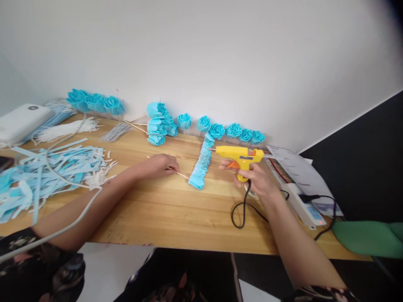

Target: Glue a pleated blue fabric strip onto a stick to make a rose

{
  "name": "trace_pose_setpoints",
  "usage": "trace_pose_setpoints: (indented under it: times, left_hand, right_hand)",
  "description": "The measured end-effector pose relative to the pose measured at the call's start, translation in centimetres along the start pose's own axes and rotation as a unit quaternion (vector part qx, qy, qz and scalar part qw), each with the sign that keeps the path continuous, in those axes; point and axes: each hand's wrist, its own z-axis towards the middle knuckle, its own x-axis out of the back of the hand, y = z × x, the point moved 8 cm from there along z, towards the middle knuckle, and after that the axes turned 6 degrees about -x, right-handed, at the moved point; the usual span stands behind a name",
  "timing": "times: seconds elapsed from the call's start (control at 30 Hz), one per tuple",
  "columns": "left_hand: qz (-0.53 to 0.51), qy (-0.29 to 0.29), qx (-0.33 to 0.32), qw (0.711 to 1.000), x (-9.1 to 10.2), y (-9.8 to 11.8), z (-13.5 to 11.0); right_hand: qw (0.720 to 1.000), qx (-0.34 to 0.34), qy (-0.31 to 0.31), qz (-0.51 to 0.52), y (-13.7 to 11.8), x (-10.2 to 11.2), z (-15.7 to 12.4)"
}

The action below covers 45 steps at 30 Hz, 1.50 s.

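My left hand (pixel 160 164) is closed on a thin wooden stick (pixel 183 175). The stick's far tip meets the near end of a gathered light-blue strip (pixel 201 164), which lies lengthwise on the table. In my right hand (pixel 257 179) is a yellow hot glue gun (pixel 231 152) with an orange trigger, gripped by its handle. Its nozzle points left, over or beside the upper part of the strip; whether it touches cannot be made out. A clear glue stick pokes out of the gun's back.
Blue fabric-like flowers (pixel 233 130) line the wall, with a stacked bunch (pixel 156 125) left of centre. Cut blue strips (pixel 63 167), white cords (pixel 67 129) and grey wires (pixel 116 131) lie left, near a white power bank (pixel 23 122). A power strip (pixel 304 205) and papers (pixel 296 172) are right.
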Motion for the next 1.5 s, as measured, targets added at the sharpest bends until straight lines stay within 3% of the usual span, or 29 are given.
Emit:
trace_pose_setpoints:
  times: [0.1, 0.23, 0.33, 0.47, 0.6, 0.8, 1.23, 1.5]
  left_hand:
    - [-0.013, -0.003, 0.005, 1.0, 0.0, 0.1, 0.0]
    - [-0.025, -0.012, 0.005, 1.0, 0.2, 0.6, 0.0]
    - [-0.03, -0.016, 0.005, 0.999, 0.3, 0.8, 0.1]
    - [-0.033, -0.008, 0.0, 0.999, 0.4, 0.8, 0.1]
    - [-0.037, 0.0, -0.014, 0.999, 0.4, 0.7, 0.1]
    - [-0.039, -0.006, -0.001, 0.999, 0.2, 0.4, 0.0]
    - [-0.037, 0.001, 0.002, 0.999, 0.2, 0.4, -0.1]
    - [-0.04, 0.0, 0.003, 0.999, 0.2, 0.4, -0.1]
  right_hand:
    - [0.997, 0.027, -0.018, 0.066, 1.1, -0.7, 0.2]
    - [0.994, 0.038, -0.018, 0.101, 2.0, -0.1, -0.3]
    - [0.998, 0.016, -0.029, 0.061, 2.1, -0.1, -0.6]
    - [0.995, -0.035, -0.047, -0.081, 2.4, -1.4, -0.3]
    - [0.986, -0.026, -0.058, -0.156, 2.0, -2.2, -0.3]
    - [0.98, -0.001, -0.058, -0.19, 1.8, -1.8, -0.5]
    - [0.972, -0.025, -0.067, -0.224, 2.7, -2.0, -0.2]
    - [0.983, 0.005, -0.058, -0.174, 1.9, -1.2, -0.5]
